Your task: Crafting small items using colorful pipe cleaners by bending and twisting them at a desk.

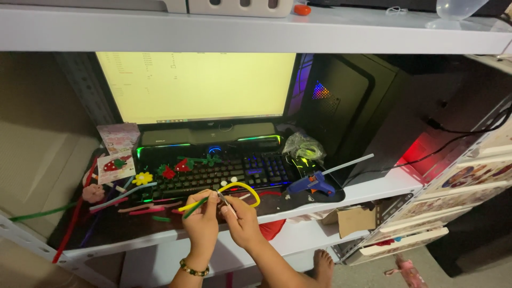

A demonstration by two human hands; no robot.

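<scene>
From the head camera I look down at a desk shelf, and I will place everything against the backlit keyboard (213,173).

Just in front of the keyboard, my left hand (201,223) is closed around a green pipe cleaner (195,207) together with one end of a yellow pipe cleaner (240,190). My right hand (241,220) pinches the yellow one close beside it. The yellow strand arcs up and over to the right of both hands, above the keyboard's front edge.

I judge the step in hand to be joining or shaping the two strands; the next move seems to call for a firm pinch and a careful twist.

Right of the keyboard lies a blue glue gun (312,183). On and left of the keyboard sit small felt strawberries (168,172) and a yellow flower (142,178). Behind the keyboard glows a monitor (197,85).
</scene>
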